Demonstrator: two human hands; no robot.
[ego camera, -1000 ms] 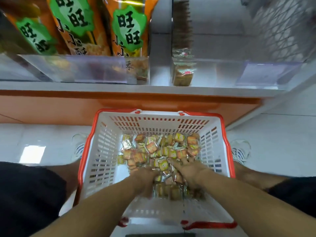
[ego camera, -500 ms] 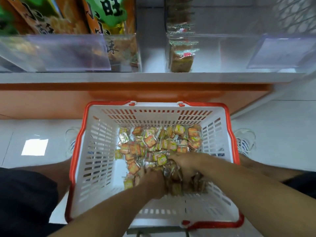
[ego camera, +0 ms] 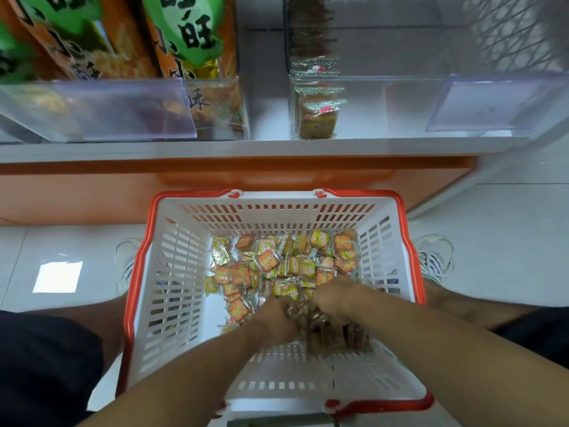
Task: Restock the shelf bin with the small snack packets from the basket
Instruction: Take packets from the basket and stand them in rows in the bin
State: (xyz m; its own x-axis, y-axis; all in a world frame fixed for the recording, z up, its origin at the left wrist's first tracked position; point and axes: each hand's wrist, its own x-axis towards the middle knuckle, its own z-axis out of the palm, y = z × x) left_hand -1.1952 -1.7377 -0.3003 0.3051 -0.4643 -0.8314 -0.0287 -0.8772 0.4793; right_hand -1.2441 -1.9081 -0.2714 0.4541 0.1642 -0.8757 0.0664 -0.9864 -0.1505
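Snack packets (ego camera: 286, 266) heaped at basket's (ego camera: 172, 272) 12 o'clock; left hand (ego camera: 275, 318), right hand (ego camera: 334, 303) curled, clutching bunches; overfull scoop risks spilling.

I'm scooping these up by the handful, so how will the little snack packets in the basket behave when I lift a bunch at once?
The snack packets look small and loose in a heap, so some will probably spill from the left hand and right hand. Their shiny wrappers suggest they are slippery. Each seems light, likely easy to lift.
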